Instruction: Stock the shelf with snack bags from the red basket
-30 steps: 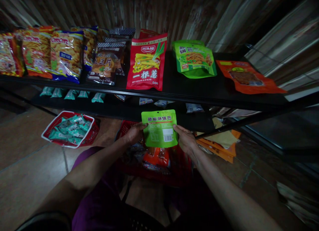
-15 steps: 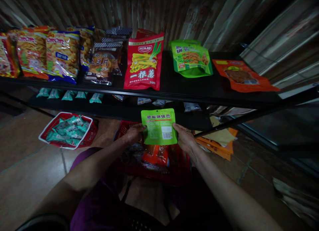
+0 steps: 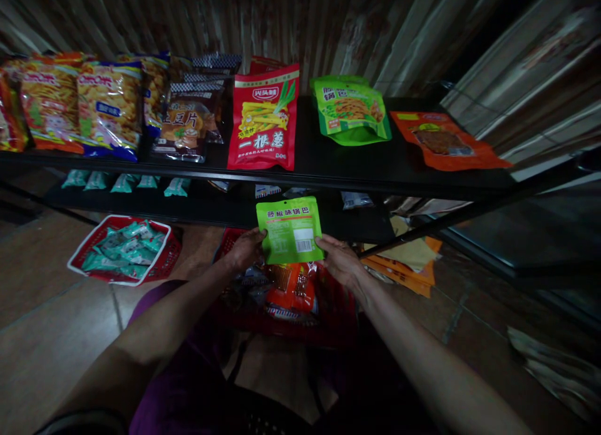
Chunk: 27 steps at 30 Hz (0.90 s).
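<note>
Between my hands is a green snack packet [image 3: 288, 230], its printed back with a barcode facing me. My left hand [image 3: 247, 250] pinches its left edge, and my right hand [image 3: 339, 258] grips the lower right edge. Beneath it stands a red basket [image 3: 282, 333] holding an orange snack packet [image 3: 292, 288] and other packets too dark to make out. On the upper shelf in front, a green packet [image 3: 351, 109] of matching colour stands between a red packet [image 3: 264, 119] and an orange packet [image 3: 446, 141] that lies flat.
The black shelf rack [image 3: 357, 178] spans the view. Several noodle-snack bags [image 3: 110, 109] and brown chip bags [image 3: 182, 122] stand at its left. Small teal packets [image 3: 124, 183] line the lower shelf. A red and white basket [image 3: 162, 253] and orange cardboard [image 3: 417, 278] lie on the floor.
The green packet has risen slightly toward the shelf and tilted a little, with both hands still on it. The whole view has shifted slightly.
</note>
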{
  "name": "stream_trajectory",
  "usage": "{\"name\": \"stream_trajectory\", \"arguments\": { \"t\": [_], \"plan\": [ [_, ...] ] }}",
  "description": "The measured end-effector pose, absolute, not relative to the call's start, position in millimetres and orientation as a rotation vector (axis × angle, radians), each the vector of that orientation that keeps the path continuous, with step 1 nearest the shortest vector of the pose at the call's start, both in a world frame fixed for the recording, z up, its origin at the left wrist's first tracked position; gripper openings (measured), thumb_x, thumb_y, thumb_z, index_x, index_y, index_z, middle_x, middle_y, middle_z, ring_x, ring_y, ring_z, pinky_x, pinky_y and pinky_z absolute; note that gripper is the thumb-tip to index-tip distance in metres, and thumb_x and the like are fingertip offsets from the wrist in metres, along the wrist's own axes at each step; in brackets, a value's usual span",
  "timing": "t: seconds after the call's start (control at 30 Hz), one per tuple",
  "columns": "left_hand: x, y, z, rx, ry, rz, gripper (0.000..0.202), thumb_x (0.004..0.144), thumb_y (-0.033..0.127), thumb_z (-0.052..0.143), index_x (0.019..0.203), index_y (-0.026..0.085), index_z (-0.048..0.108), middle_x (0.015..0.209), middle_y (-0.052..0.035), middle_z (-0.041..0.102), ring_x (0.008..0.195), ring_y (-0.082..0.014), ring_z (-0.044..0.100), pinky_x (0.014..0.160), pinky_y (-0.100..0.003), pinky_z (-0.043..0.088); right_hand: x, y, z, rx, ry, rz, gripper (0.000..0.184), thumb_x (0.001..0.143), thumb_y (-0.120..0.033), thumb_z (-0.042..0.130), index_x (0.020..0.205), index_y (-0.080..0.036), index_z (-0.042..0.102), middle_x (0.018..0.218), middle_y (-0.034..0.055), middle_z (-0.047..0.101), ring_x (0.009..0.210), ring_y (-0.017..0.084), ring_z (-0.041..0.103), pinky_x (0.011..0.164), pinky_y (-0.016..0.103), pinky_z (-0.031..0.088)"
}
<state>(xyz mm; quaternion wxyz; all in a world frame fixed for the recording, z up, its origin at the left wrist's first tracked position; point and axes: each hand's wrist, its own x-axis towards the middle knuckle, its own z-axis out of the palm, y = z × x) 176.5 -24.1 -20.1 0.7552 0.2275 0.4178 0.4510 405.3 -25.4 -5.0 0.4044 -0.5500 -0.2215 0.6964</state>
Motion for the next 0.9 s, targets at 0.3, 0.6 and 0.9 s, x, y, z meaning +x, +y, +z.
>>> {"name": "stream_trajectory", "arguments": {
  "t": [0.3,0.6,0.9],
  "plan": [
    [179,-34,-9,0.508,0.768,0.833,0.037,0.066,0.016,0.073,0.102,0.015,0.063,0.105,-0.0092,0.066,0.096,-0.0222,0.063,0.090,-0.043,0.049,405,-20,-7,-1.434,-0.384,1.660,0.011,0.075,-0.010,0.064,0.082,-0.018,0.068,0.078,0.0026,0.074,0.068,0.016,0.068,0.063,0.030,0.058],
    [179,-34,-16,0.492,0.777,0.870,0.031,0.066,0.016,0.075,0.096,0.013,0.065,0.108,-0.0114,0.066,0.107,-0.0268,0.060,0.095,-0.048,0.046,402,-20,-7,-1.442,-0.355,1.622,0.011,0.077,-0.010,0.062,0.083,-0.019,0.067,0.078,0.0015,0.074,0.064,0.014,0.067,0.062,0.029,0.058],
    [180,-31,-20,0.487,0.786,0.904,0.029,0.063,0.018,0.076,0.090,0.012,0.066,0.099,-0.0094,0.069,0.100,-0.0242,0.063,0.091,-0.042,0.050,404,-22,-2,-1.342,-0.433,1.725,0.012,0.077,-0.011,0.064,0.086,-0.018,0.066,0.084,0.0023,0.074,0.071,0.014,0.069,0.067,0.029,0.061]
  ]
}}
